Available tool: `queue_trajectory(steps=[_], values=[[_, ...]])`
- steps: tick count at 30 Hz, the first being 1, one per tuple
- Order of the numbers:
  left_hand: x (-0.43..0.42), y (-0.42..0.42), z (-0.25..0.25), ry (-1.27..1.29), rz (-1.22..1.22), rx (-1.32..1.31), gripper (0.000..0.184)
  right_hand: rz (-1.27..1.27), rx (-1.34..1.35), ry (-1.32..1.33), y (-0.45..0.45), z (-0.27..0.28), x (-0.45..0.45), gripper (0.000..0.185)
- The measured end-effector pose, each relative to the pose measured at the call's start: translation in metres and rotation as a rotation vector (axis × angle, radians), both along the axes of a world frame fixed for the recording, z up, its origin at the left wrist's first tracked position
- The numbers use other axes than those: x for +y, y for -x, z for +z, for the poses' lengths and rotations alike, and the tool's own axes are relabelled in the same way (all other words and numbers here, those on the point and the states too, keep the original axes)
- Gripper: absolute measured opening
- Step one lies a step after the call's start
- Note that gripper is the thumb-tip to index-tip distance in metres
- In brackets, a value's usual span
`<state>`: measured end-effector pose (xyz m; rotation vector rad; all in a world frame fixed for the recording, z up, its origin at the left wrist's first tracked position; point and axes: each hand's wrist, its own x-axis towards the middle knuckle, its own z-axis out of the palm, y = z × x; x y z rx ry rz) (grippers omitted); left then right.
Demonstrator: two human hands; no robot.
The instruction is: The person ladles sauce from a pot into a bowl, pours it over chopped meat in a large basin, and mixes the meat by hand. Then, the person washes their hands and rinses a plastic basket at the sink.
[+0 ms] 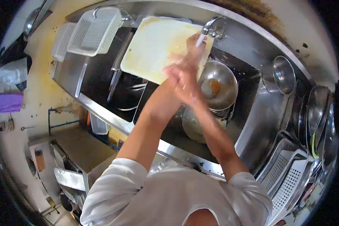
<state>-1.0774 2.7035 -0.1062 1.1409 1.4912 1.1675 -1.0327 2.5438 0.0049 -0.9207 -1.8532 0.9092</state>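
My left hand (pixel 196 42) reaches up under the tap (pixel 211 27), whose white nozzle end (pixel 200 40) overlaps it. The left fingers are partly hidden and blurred, so I cannot tell their pose. My right hand (pixel 180 77) crosses over my left wrist and lower forearm. Its fingers look stretched out, smeared by motion, with nothing visible in them. Both hands and forearms have a wet shine. Behind them lies a white, yellow-stained cutting board (pixel 154 45) across the sink. Just right of my right hand sits a steel bowl (pixel 228 81) with a brown scouring pad (pixel 215 87) in it.
A white plastic basket (pixel 95 32) stands at the upper left by a second tap. A steel bowl (pixel 283 75) leans at the right, near stacked pans (pixel 317 107) and white perforated baskets (pixel 288 184). The sink's steel front edge (pixel 113 120) runs before me.
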Motion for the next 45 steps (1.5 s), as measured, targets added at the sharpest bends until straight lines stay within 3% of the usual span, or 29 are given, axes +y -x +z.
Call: queue_trajectory(steps=[1,3,4,6,9,11,13,15,16,17,19,21,22,24,25,26,28,30,31,32,33,36,38,39,40,41,43,44,45], values=[[0.007,-0.005,0.009,0.022,0.018,0.268,0.037,0.175,0.108,-0.156,0.002,0.01,-0.015,0.014],[0.011,-0.012,0.019,0.003,-0.247,0.949,0.03,0.287,0.147,-0.25,-0.004,0.044,-0.043,0.019],[0.015,-0.013,0.018,0.006,-0.377,1.043,0.031,0.242,0.203,-0.288,-0.007,0.037,-0.037,0.021],[0.024,-0.015,0.012,0.057,-0.384,0.742,0.033,0.002,0.254,-0.267,-0.01,-0.004,-0.02,0.024],[0.048,0.009,0.003,0.123,-0.38,-0.44,0.03,-0.504,0.227,-0.182,-0.014,-0.029,0.004,0.023],[-0.008,0.001,0.067,-0.028,-0.088,-0.753,0.019,-0.479,0.424,0.309,-0.013,-0.051,0.02,0.02],[-0.042,0.007,0.078,-0.179,-0.044,-0.483,0.018,-0.471,0.475,0.577,-0.014,-0.068,0.06,0.018],[-0.069,0.008,0.072,-0.341,-0.146,0.207,0.042,-0.353,0.808,0.322,0.001,-0.124,0.12,0.016],[-0.087,0.003,0.076,-0.44,-0.102,0.476,0.056,-0.394,0.707,0.323,0.013,-0.129,0.144,0.014],[-0.119,-0.016,0.094,-0.596,0.062,0.581,0.07,-0.433,0.604,0.321,0.028,-0.128,0.169,0.012],[-0.163,-0.038,0.105,-0.457,0.213,0.446,0.07,-0.508,0.398,0.315,0.047,-0.124,0.198,0.008],[-0.22,-0.064,0.112,-0.201,0.292,0.22,0.068,-0.251,0.892,0.604,0.04,-0.098,0.211,0.009],[-0.227,-0.059,0.11,-0.055,0.231,-0.162,0.068,-0.11,1.135,0.75,0.036,-0.088,0.213,0.01],[-0.237,-0.04,0.103,0.238,0.099,-0.925,0.069,0.0,1.564,0.802,0.034,-0.088,0.206,0.011],[-0.224,-0.024,0.082,0.357,-0.029,-1.081,0.063,0.058,1.776,0.819,0.032,-0.088,0.198,0.012],[-0.194,-0.006,0.065,0.469,-0.166,-1.234,0.057,0.143,1.785,0.768,0.028,-0.083,0.18,0.011],[-0.142,0.012,0.064,0.294,-0.226,-1.123,0.04,0.025,1.414,0.796,0.018,-0.086,0.138,0.02],[-0.087,0.014,0.043,0.081,-0.113,-0.964,0.036,-0.22,0.71,0.384,0.015,-0.041,0.073,0.034],[-0.056,0.018,0.028,0.042,-0.087,-0.905,0.036,-0.404,0.251,-0.053,0.014,-0.042,0.051,0.039],[-0.032,0.024,0.014,0.137,-0.12,-0.894,0.034,-0.371,0.008,-0.255,0.009,-0.026,0.027,0.044],[-0.016,0.021,0.011,0.09,-0.155,-0.923,0.034,-0.285,-0.087,-0.159,0.005,-0.027,0.003,0.053],[0.034,0.006,0.017,-0.001,-0.262,-1.122,0.036,-0.141,0.408,0.183,0.007,0.0,-0.07,0.077],[0.049,-0.002,0.021,0.062,-0.317,-1.404,0.039,-0.092,0.878,0.618,0.005,0.016,-0.082,0.074],[0.043,-0.009,0.032,0.1,-0.193,-1.543,0.04,-0.062,1.112,0.838,0.004,0.02,-0.083,0.072],[0.026,-0.018,0.054,0.138,-0.061,-1.676,0.042,0.185,1.389,1.125,-0.001,-0.003,-0.069,0.066],[0.007,-0.024,0.065,0.176,0.079,-1.802,0.043,0.2,1.362,1.092,-0.003,-0.02,-0.053,0.066],[-0.019,-0.021,0.068,0.294,0.021,-1.86,0.042,0.109,1.268,1.041,-0.006,-0.052,-0.006,0.062],[-0.026,-0.022,0.054,0.22,0.054,-1.629,0.042,0.011,1.2,1.04,-0.007,-0.071,0.021,0.058],[-0.041,-0.013,0.05,0.095,-0.093,-1.164,0.039,-0.114,1.033,0.929,-0.005,-0.091,0.063,0.048]])
